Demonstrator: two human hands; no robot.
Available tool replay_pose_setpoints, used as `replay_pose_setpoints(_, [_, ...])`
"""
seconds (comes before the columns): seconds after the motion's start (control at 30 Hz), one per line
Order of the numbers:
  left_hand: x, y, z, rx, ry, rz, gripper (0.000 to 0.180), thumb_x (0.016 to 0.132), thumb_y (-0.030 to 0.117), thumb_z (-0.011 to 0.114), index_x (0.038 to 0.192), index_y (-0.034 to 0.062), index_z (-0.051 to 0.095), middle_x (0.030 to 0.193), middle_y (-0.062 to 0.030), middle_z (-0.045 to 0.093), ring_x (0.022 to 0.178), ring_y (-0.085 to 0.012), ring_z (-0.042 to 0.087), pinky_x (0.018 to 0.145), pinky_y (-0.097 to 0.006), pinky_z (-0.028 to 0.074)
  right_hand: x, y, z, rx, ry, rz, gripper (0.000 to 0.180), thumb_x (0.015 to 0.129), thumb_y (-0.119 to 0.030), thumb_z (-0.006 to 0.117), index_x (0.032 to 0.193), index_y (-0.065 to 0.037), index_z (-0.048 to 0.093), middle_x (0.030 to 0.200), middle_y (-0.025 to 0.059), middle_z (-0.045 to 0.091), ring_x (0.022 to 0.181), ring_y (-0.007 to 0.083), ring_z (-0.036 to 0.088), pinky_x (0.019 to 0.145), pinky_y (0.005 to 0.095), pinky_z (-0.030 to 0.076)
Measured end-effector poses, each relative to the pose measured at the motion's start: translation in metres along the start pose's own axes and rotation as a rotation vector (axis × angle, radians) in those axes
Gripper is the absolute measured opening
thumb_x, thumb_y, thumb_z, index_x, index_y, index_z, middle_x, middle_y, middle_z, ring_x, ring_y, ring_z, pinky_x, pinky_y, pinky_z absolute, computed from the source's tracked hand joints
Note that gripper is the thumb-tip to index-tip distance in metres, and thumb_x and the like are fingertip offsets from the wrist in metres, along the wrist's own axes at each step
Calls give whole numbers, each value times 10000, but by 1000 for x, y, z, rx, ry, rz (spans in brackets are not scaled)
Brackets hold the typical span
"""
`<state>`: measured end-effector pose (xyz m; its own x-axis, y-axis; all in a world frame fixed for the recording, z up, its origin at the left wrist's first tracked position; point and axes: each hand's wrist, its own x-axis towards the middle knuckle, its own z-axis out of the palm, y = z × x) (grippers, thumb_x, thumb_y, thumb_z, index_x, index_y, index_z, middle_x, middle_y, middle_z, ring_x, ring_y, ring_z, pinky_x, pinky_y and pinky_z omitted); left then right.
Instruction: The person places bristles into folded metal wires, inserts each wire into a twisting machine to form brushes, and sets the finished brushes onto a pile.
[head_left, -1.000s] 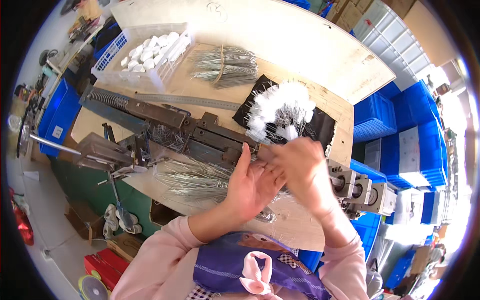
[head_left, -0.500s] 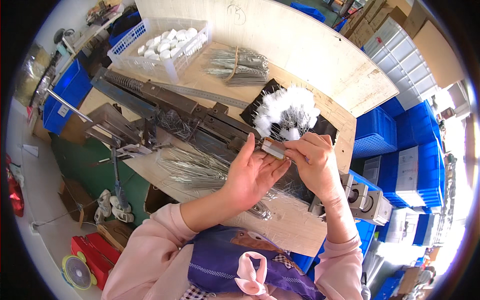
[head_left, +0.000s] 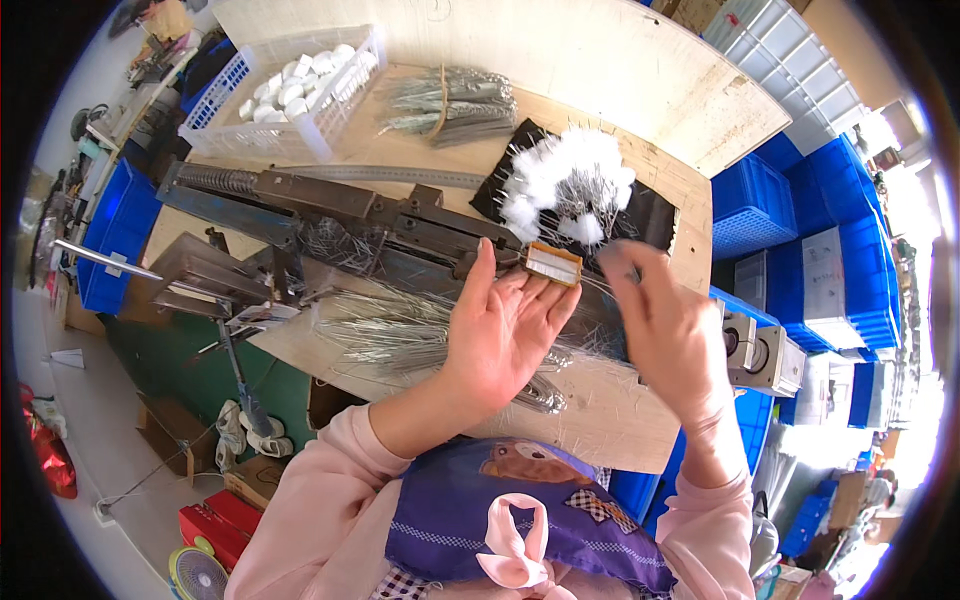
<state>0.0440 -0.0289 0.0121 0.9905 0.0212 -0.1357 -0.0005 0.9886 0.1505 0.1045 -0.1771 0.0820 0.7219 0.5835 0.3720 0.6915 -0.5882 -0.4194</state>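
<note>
Small rectangular wood-framed block with white face (head_left: 552, 264), held at the fingertips of the open-palmed left hand (head_left: 505, 330), long axis pointing rightward toward the nearer, blurred right hand (head_left: 665, 325), whose grip cannot be told, above loose silvery wire pins (head_left: 390, 330).

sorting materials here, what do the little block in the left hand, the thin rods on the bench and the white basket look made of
Small block: seems wood, tan matt ends, with a pale ribbed middle, held at the left hand fingertips. Thin rods: likely metal wire, grey with bright glints. White basket: probably moulded plastic, judging by its even lattice walls.
</note>
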Motion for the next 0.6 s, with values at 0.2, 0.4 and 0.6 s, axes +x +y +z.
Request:
replay_pose_setpoints(0.2, [3,4,4,-60,0,-49,668,974,505,398,1278,-90,390,1305,-193,468,1267,-298,424,1097,-412,335,-9,-3,11,-361,-173,-103,338,759,-12,574,1091,41,538,619,102,581,536,265,626,480,359,498])
replay_pose_setpoints(0.4, [8,1,-8,108,42,-86,498,979,411,454,1200,-35,469,1212,-132,535,1177,-240,499,1033,-390,398,-21,6,10,-119,-239,-34,245,863,-26,540,1101,-11,482,669,146,594,588,320,624,502,387,487])
replay_pose_setpoints(0.6, [4,-43,-46,208,175,-53,191,943,184,563,1106,87,538,1106,-22,582,1082,-135,524,983,-287,376,-109,38,62,171,-274,172,243,824,-53,594,1038,-42,481,796,157,628,684,352,635,592,442,514])
